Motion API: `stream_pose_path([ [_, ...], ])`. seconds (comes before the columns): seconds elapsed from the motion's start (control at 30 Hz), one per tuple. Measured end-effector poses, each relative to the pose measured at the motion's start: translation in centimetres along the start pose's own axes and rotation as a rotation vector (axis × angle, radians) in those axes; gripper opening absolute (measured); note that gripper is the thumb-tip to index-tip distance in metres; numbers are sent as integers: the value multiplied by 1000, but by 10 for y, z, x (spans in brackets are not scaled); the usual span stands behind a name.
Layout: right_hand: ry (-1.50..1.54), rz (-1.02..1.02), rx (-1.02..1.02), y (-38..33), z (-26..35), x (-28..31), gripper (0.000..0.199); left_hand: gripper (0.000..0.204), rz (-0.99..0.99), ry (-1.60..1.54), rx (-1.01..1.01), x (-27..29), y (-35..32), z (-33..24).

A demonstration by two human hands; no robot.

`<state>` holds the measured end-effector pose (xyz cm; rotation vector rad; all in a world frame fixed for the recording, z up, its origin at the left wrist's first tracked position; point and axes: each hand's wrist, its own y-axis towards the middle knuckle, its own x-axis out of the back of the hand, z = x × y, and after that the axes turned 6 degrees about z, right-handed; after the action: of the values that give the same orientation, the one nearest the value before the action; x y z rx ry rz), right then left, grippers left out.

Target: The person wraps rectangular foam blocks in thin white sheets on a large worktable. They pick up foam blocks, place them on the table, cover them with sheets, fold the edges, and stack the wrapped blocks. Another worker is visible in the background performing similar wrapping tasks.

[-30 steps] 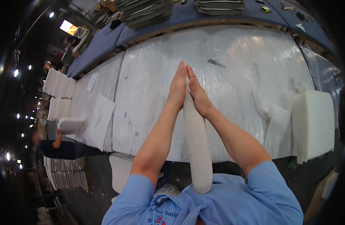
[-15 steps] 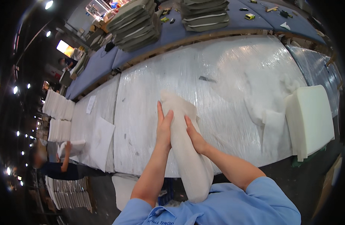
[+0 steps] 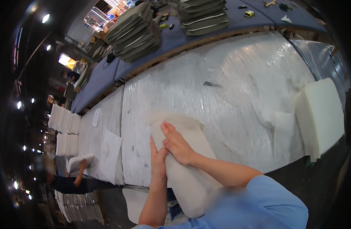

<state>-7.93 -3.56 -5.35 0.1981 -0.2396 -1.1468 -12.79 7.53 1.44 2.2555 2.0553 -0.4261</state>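
A long cream cushion [image 3: 191, 179], seemingly a fabric-covered pad, slants from my body out over the plastic-wrapped table [image 3: 164, 91]. My left hand [image 3: 158, 162] holds its left edge, with straight fingers along the side and the thumb over the top. Across the cushion's upper face lies my right hand [image 3: 178, 144], flat with fingers stretched out, its fingertips near the left edge. My two hands almost touch at the thumbs. The cushion's underside is hidden, and its far end is slightly blurred.
A stack of white foam pads [image 3: 320, 114] stands at the table's right end beside crumpled white material [image 3: 278, 99]. Behind runs a blue-topped bench [image 3: 175, 42] with grey cushion stacks [image 3: 133, 34]. At left, another person [image 3: 74, 181] handles a white pad [image 3: 80, 162] near white stacks [image 3: 64, 118].
My right hand has moved from the cushion's right side over its top to the left edge. The cushion has turned to show a broader face, and its far end has come nearer.
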Motion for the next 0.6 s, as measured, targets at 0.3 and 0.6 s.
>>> stream_pose_path([
  [0.3,-142,225,-310,2,-78,-34,74,76,-266,-59,41,50,-38,20],
  [0.6,-367,385,-481,12,-156,-32,73,74,-435,-68,112,55,-63,25],
])
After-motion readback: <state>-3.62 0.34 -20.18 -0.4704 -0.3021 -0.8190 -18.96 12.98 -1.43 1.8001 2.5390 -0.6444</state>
